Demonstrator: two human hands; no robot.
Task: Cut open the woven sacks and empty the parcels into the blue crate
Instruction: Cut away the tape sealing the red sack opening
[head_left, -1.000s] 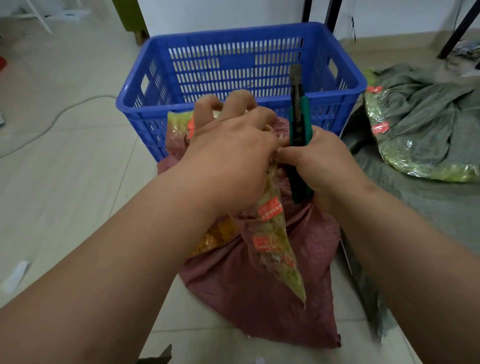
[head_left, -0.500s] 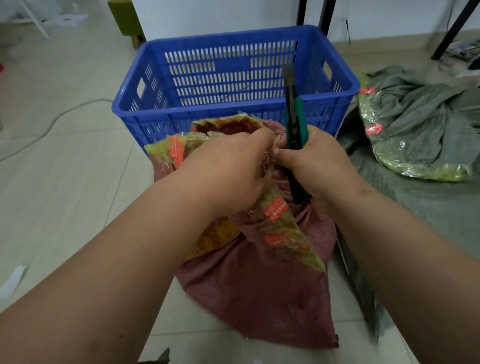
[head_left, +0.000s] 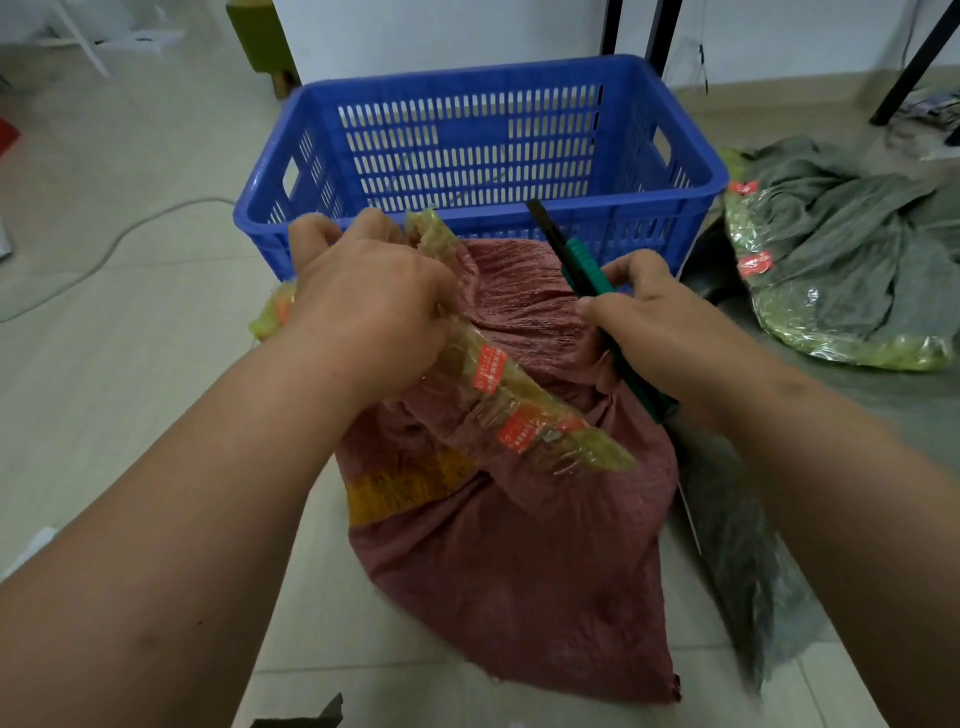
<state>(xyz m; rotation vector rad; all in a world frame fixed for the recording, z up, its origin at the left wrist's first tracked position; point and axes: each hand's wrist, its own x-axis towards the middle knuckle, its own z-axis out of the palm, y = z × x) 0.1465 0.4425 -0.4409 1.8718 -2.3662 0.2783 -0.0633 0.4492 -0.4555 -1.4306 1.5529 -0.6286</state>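
A dark red woven sack (head_left: 519, 545) lies on the floor in front of the blue crate (head_left: 483, 218), its top bunched against the crate's near wall. My left hand (head_left: 363, 301) grips the yellowish tape strip (head_left: 524, 415) with orange labels that trails off the sack's neck. My right hand (head_left: 654, 322) holds a green and black utility knife (head_left: 582, 270), blade end pointing up and away toward the crate. The crate's inside shows no parcels.
A grey-green woven sack (head_left: 852, 249) with clear tape and orange labels lies crumpled at the right. Another dark sack (head_left: 737, 545) lies flat beside the red one. A white cable (head_left: 104, 249) crosses the floor at left. Black table legs (head_left: 660, 36) stand behind the crate.
My hands have drawn apart: the left pulled the tape strip left and down, the right moved right with the knife tilted. The red sack's bunched mouth now shows between them.
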